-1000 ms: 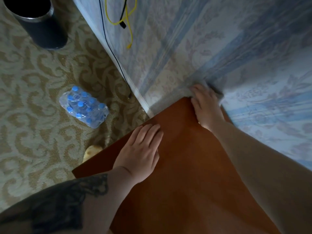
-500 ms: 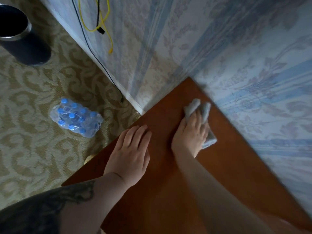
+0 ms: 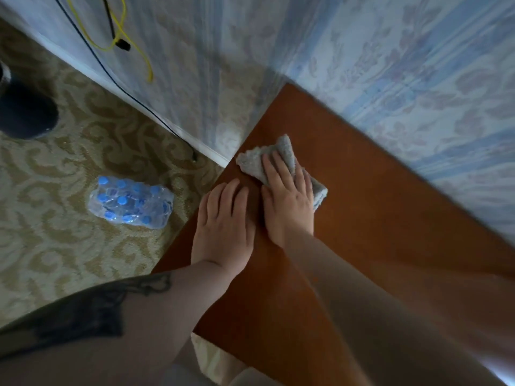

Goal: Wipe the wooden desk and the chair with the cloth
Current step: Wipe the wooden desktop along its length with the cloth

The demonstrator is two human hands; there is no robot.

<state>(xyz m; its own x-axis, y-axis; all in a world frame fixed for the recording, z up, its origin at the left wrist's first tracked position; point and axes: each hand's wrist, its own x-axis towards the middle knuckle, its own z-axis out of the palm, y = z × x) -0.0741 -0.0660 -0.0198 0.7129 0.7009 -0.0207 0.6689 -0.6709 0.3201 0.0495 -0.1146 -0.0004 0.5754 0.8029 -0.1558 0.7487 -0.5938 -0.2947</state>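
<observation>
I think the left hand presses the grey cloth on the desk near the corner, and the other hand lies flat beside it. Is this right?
Not quite. The head view shows the right hand pressing the grey cloth on the desk near the corner. The left hand is the one lying flat beside it, on bare wood.

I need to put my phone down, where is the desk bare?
Bare wood lies right of the right hand and cloth, along the wall. The desk's left edge is crowded: the left hand rests there.
</observation>
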